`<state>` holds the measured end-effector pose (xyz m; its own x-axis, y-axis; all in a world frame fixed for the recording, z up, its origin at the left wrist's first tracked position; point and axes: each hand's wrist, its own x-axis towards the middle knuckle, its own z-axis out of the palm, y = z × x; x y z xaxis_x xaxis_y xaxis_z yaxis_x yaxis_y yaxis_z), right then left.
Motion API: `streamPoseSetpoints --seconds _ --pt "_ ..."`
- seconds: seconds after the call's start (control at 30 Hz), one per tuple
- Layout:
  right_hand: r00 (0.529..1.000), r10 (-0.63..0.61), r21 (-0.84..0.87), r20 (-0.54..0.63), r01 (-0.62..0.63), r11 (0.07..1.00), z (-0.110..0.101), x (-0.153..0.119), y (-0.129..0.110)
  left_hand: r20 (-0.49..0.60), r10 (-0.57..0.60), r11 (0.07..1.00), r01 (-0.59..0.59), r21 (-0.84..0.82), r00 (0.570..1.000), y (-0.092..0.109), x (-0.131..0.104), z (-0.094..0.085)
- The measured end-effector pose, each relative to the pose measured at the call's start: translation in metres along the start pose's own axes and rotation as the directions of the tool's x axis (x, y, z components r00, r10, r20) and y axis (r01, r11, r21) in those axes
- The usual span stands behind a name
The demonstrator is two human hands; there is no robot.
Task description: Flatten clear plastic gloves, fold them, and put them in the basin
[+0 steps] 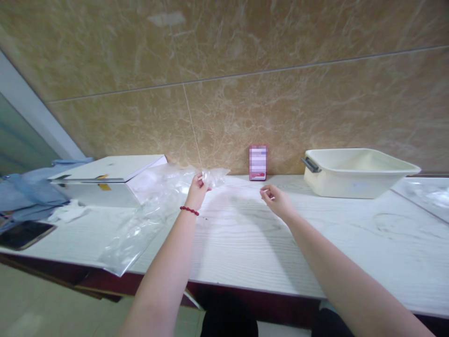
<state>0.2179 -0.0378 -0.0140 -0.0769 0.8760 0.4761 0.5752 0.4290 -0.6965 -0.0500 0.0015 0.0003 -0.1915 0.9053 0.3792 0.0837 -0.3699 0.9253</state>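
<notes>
My left hand (198, 192), with a red bead bracelet on its wrist, is closed on crumpled clear plastic bags (150, 213). The plastic bunches at the fingertips and trails left across the table to its front edge. To the right, my right hand (276, 200) hovers just over the tabletop (238, 234), thumb and fingers pinched together. Whatever lies in that pinch, if anything, is too small to make out. Behind the hands, a phone in a red case (257, 163) leans upright against the wall, its screen lit.
A cream plastic bin (343, 185) with a grey handle stands at the back right, beside more clear plastic (431, 194). On the left are a white box (101, 169), white tissue (70, 211), blue cloth (28, 189) and a dark phone (25, 234). A marble-patterned wall (245, 107) borders the table's back.
</notes>
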Motion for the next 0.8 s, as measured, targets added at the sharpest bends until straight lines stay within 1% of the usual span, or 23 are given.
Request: streamPoseSetpoints --seconds 0.03,0.07,0.13,0.17,0.23,0.33,0.4,0.47,0.5,0.53,0.6,0.67,0.7,0.73,0.8 --pt "1.0 -0.022 0.046 0.017 0.021 0.999 0.003 -0.002 -0.003 0.065 -0.003 0.993 0.011 -0.12 0.998 0.002 -0.004 0.008" --pt "0.999 -0.043 0.091 0.022 0.041 0.995 0.005 -0.003 -0.006 0.133 0.001 0.982 0.024 -0.188 0.991 0.005 -0.009 0.014" --pt "0.996 -0.089 0.157 0.004 0.087 0.984 0.008 -0.006 -0.013 0.261 0.032 0.97 0.033 -0.242 0.965 0.01 -0.017 0.025" --pt "0.993 -0.116 0.171 -0.019 0.118 0.978 0.01 -0.007 -0.016 0.319 0.05 0.97 0.031 -0.243 0.946 0.013 -0.021 0.028" --pt "0.98 -0.186 0.147 -0.064 0.194 0.97 0.01 -0.008 -0.022 0.398 0.068 0.979 0.016 -0.203 0.915 0.017 -0.028 0.034" --pt "0.944 -0.31 -0.003 -0.112 0.311 0.95 0.008 -0.01 -0.029 0.46 0.023 0.997 0.013 -0.076 0.888 0.022 -0.034 0.038" --pt "0.918 -0.375 -0.111 -0.13 0.363 0.925 0.005 -0.01 -0.032 0.48 -0.016 0.999 0.028 -0.019 0.877 0.023 -0.036 0.039" --pt "0.896 -0.419 -0.183 -0.145 0.392 0.902 0.003 -0.009 -0.033 0.482 -0.04 0.998 0.053 -0.014 0.875 0.023 -0.037 0.04" --pt "0.887 -0.436 -0.204 -0.149 0.404 0.892 0.002 -0.009 -0.033 0.471 -0.049 0.997 0.068 -0.024 0.881 0.022 -0.037 0.04" --pt "0.879 -0.453 -0.216 -0.15 0.418 0.882 0.001 -0.008 -0.033 0.446 -0.059 0.996 0.085 -0.04 0.893 0.021 -0.036 0.04" --pt "0.865 -0.482 -0.221 -0.142 0.447 0.867 0.0 -0.008 -0.032 0.356 -0.079 0.988 0.121 -0.097 0.931 0.019 -0.034 0.039" --pt "0.852 -0.504 -0.212 -0.141 0.471 0.856 -0.002 -0.007 -0.031 0.247 -0.093 0.966 0.147 -0.211 0.964 0.018 -0.03 0.039" --pt "0.849 -0.51 -0.209 -0.143 0.477 0.853 -0.002 -0.007 -0.031 0.205 -0.099 0.948 0.155 -0.277 0.974 0.017 -0.029 0.039" --pt "0.847 -0.511 -0.209 -0.147 0.479 0.853 -0.002 -0.007 -0.031 0.176 -0.105 0.927 0.16 -0.339 0.979 0.017 -0.027 0.039" --pt "0.849 -0.509 -0.213 -0.144 0.475 0.854 -0.003 -0.006 -0.031 0.151 -0.119 0.883 0.174 -0.436 0.981 0.017 -0.025 0.038"
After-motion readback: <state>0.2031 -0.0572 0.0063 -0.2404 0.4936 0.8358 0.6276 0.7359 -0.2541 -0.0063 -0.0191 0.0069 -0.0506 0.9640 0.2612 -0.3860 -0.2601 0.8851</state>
